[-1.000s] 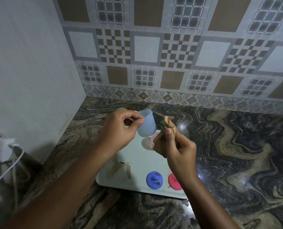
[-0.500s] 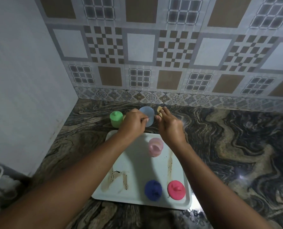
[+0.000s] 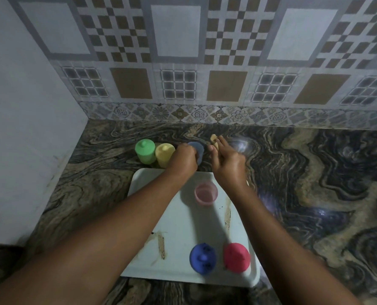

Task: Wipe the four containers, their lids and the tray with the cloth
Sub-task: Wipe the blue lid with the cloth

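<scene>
Marble surface [image 3: 315, 194], stained white tray [image 3: 183, 227]: beyond the tray's far edge the left hand [image 3: 183, 160] grips the blue cup [image 3: 197, 148] beside the yellow cup [image 3: 164, 154], while the right hand [image 3: 227, 161], just right of it, pinches the cloth [image 3: 214, 138].

Containers [image 3: 144, 151] matt plastic; tray [image 3: 183, 225] smooth, stained white plastic; countertop [image 3: 315, 183] glossy veined stone; wall tiles [image 3: 205, 51] patterned.

Left hand [image 3: 183, 160] grips blue container [image 3: 199, 150]; right hand [image 3: 228, 165] pinches cloth [image 3: 214, 139] beyond tray [image 3: 183, 221].
</scene>
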Action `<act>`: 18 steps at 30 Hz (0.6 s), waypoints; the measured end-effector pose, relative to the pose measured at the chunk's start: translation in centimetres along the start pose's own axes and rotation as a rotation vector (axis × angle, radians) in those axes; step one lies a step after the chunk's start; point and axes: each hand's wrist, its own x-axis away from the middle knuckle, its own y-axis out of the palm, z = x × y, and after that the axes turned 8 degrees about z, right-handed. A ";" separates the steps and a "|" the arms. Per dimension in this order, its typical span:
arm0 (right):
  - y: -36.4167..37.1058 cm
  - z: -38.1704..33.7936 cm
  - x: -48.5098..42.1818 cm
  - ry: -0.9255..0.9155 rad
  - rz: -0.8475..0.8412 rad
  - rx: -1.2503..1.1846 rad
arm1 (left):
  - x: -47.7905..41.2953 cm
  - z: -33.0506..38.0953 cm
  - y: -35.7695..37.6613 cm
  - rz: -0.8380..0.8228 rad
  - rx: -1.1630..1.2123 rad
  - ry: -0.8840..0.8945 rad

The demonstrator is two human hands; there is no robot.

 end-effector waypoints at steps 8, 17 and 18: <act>0.4 0.1 0.7 0.068 0.015 -0.046 | 0.1 -0.6 0.7 -0.049 -0.085 -0.007; -3.7 -2.6 2.9 0.260 0.026 -0.287 | 4.2 -0.7 -6.1 0.229 0.099 0.198; -4.5 -3.1 3.7 0.262 0.022 -0.296 | 5.5 -0.6 -7.0 0.244 0.146 0.225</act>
